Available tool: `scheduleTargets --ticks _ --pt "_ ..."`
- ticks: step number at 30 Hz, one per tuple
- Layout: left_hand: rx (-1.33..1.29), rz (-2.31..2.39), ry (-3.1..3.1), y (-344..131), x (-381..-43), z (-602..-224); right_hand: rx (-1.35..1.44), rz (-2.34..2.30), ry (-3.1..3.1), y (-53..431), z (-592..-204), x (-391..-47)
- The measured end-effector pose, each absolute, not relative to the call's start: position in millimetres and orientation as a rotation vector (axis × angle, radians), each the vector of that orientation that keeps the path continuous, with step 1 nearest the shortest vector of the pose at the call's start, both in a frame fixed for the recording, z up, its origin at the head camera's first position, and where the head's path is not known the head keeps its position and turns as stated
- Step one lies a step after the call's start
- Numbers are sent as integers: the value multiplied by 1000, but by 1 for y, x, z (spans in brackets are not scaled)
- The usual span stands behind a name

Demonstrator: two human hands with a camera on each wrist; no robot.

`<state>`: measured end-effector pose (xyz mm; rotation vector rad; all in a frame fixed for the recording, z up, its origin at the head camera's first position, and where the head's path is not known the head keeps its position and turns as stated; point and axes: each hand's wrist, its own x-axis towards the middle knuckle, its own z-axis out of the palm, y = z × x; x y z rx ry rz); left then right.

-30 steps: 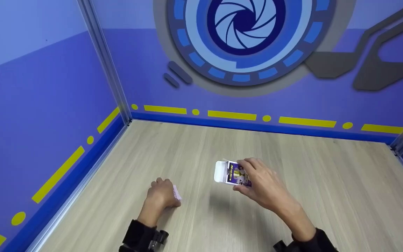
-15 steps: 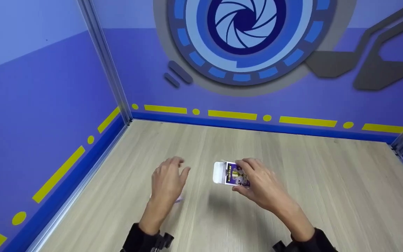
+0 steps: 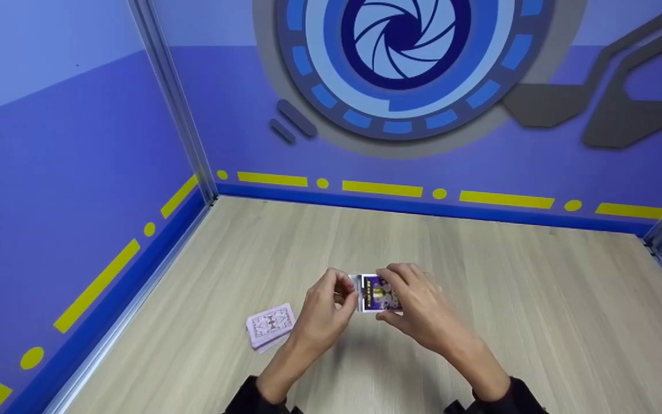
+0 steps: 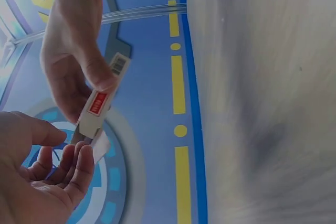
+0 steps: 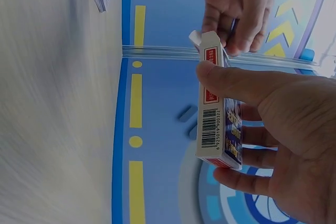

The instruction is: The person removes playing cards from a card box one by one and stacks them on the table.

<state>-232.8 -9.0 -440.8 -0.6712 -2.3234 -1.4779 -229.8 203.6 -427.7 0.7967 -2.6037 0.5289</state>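
Above the table, my right hand (image 3: 423,299) grips a small playing-card box (image 3: 378,293), thumb on one narrow side and fingers on the other. A purple printed face shows in the head view; the right wrist view shows a white side with a barcode and a red label. At the box's open end, the curled fingers and thumb of my left hand (image 3: 328,307) pinch at the flaps (image 4: 100,146), partly hiding them. Left of that hand, a stack of playing cards (image 3: 270,323) lies back up on the table, slightly spread, with lilac patterned backs.
The pale wood table (image 3: 509,299) stretches back to a blue printed wall (image 3: 239,126) with yellow marks along its foot. Another blue wall (image 3: 78,184) borders the left side, joined at a metal corner post (image 3: 176,103).
My left hand has let go of the card stack, leaving it on the table, and has moved up and right to the box's open end. The right hand has shifted the box slightly.
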Motion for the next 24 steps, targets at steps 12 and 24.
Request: scheduleTargets --ticks 12,24 --pt "-516 -1791 -2351 -10 -234 -447 839 473 -2551 197 -427 -226" --pt "-419 -1827 -2382 -15 -238 -446 847 463 -2556 195 -430 -227"
